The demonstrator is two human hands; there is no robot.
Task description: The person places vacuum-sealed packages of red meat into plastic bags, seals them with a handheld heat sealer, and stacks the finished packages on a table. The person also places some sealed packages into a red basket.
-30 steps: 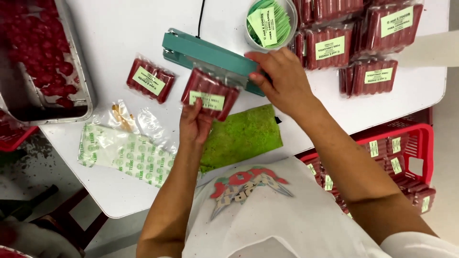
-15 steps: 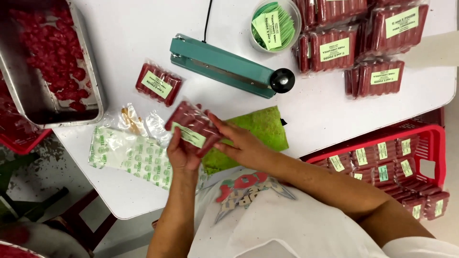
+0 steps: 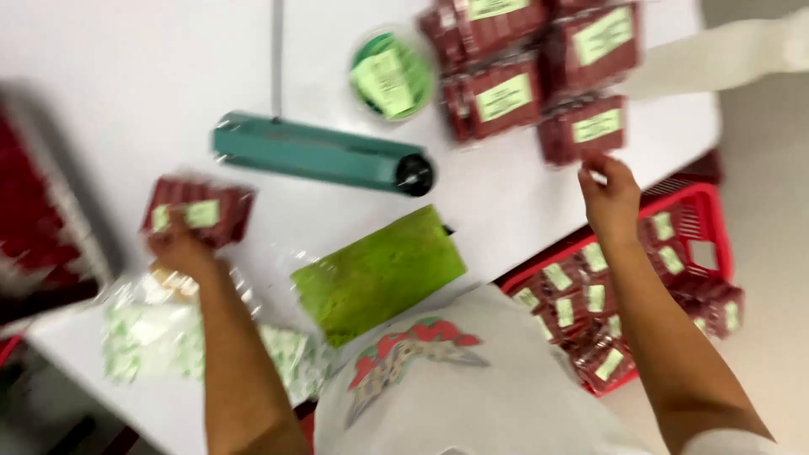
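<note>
White counter (image 3: 126,76), frame blurred by motion. Its near edge runs diagonally from lower left up to the right; open bare surface lies across the upper left and between the sealer and the near edge.

Red plastic basket (image 3: 704,211) sits below the counter's right edge, part filled with labelled red packets.

Stack of sealed red packets (image 3: 539,76) crowds the far right corner of the counter, close to its right edge.

Teal heat sealer (image 3: 316,153) lies mid-counter, black knob at its right end, cord running away to the top of frame.

Green cloth (image 3: 379,274) lies at the near edge, just beside the person's white shirt.

Clear bags of green-printed labels (image 3: 152,337) heaped at the lower left edge.

Round green tub (image 3: 392,76) left of the stack, holding label slips.

Red packet (image 3: 202,211) with green label, at the left of the counter, clear of the sealer. Left hand (image 3: 173,248) has its grip closed on its lower left corner.

Right hand (image 3: 611,198) at the right counter edge, just below the stack's lowest packet; fingers curled, whether they pinch anything cannot be told.
</note>
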